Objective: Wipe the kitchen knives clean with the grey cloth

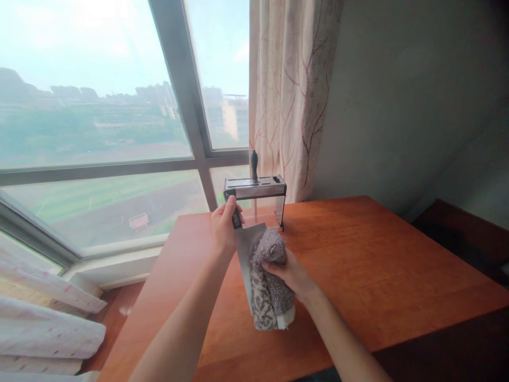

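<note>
Cleaver (247, 245) is up in the air over the tabletop (358, 254), handle end away from the body and blade angled back down toward it; left hand (226, 220) is curled snugly round the black handle (237, 217), thumb lying along it; right hand (285, 271) is only partly closed, since it's got a thick folded cloth (274, 297) bunched in it, thumb on the near side, fingers hidden behind; cloth sits right up against the blade, can't tell if it goes round the far face too.

What'd worry me: that bundle covers a good chunk of blade, so if the cloth bunched or slid, fingers could meet the edge; a loose left grip might let the whole thing twist as well.

Looks-wise it's a broad, flat, grey blade, kinda dull in this light; can't make out which long side is sharp, and the lower end is mostly behind cloth.

Further out, a see-through knife holder (254, 187) with a dark handle (254, 165) poking up stands just beyond the left hand; past that, window (99, 132) and curtain (294, 95).
</note>
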Demonstrator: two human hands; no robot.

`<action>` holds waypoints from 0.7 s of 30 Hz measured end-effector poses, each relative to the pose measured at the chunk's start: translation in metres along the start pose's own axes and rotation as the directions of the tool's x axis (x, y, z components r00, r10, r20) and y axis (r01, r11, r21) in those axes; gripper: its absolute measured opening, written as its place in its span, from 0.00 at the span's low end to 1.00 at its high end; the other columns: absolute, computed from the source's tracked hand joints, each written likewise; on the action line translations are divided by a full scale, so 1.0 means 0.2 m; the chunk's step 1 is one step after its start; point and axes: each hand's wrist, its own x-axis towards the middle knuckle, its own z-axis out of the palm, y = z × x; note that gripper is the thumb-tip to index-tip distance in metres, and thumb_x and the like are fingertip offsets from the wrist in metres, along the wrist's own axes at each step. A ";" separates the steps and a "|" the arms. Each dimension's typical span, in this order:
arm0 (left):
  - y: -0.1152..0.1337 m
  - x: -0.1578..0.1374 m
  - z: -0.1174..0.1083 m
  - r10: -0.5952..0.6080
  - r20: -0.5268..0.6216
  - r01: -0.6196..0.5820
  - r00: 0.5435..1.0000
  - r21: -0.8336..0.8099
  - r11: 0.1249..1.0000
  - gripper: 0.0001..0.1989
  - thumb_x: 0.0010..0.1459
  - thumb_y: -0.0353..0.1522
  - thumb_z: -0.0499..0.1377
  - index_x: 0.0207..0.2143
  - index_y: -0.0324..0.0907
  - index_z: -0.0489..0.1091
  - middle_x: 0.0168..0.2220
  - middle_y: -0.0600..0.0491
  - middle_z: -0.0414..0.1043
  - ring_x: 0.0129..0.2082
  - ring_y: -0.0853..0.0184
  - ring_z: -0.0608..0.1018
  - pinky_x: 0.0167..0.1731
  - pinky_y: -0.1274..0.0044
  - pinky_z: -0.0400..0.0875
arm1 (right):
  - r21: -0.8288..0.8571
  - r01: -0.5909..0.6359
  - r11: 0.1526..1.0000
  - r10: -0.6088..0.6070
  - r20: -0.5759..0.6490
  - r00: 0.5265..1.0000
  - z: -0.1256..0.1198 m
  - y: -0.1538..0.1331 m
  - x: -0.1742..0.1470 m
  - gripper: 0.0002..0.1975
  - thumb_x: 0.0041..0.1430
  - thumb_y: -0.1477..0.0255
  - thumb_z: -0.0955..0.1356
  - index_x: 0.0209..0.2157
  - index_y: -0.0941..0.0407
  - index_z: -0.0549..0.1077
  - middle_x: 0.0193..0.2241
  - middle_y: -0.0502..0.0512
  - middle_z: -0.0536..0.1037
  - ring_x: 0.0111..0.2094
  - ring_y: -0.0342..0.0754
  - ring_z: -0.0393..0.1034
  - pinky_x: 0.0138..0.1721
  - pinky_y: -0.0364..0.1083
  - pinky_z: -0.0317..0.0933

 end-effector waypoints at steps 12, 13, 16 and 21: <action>-0.04 -0.05 0.02 -0.019 0.100 0.012 0.995 0.066 0.998 0.21 0.56 0.47 0.56 0.21 0.40 0.66 0.14 0.57 0.64 0.14 0.74 0.66 0.17 0.82 0.58 | -0.076 0.083 0.994 -0.079 0.046 0.996 0.05 -0.13 0.04 0.26 0.41 0.64 0.77 0.45 0.53 0.75 0.42 0.52 0.79 0.46 0.56 0.72 0.49 0.52 0.64; -0.04 -0.05 0.02 -0.026 0.106 0.019 0.994 0.068 0.998 0.21 0.56 0.47 0.56 0.21 0.40 0.66 0.14 0.57 0.64 0.14 0.74 0.66 0.17 0.82 0.58 | -0.069 0.084 0.994 -0.081 0.045 0.996 0.05 -0.14 0.04 0.27 0.41 0.63 0.77 0.46 0.52 0.74 0.43 0.52 0.79 0.46 0.56 0.72 0.49 0.51 0.64; -0.05 -0.06 0.02 -0.034 0.098 0.027 0.995 0.078 0.997 0.22 0.56 0.48 0.56 0.21 0.40 0.67 0.13 0.57 0.64 0.14 0.73 0.65 0.16 0.81 0.58 | -0.025 0.058 0.998 -0.056 0.076 0.995 0.03 -0.16 0.02 0.28 0.42 0.59 0.76 0.46 0.51 0.74 0.43 0.52 0.79 0.46 0.56 0.72 0.48 0.50 0.65; -0.02 -0.05 0.04 -0.061 0.102 0.055 0.993 0.061 0.997 0.22 0.55 0.48 0.56 0.21 0.40 0.66 0.13 0.56 0.65 0.13 0.74 0.65 0.15 0.81 0.57 | 0.055 0.051 0.997 -0.054 0.052 0.997 0.01 -0.14 0.02 0.25 0.48 0.55 0.72 0.47 0.52 0.73 0.43 0.52 0.79 0.45 0.54 0.73 0.49 0.49 0.63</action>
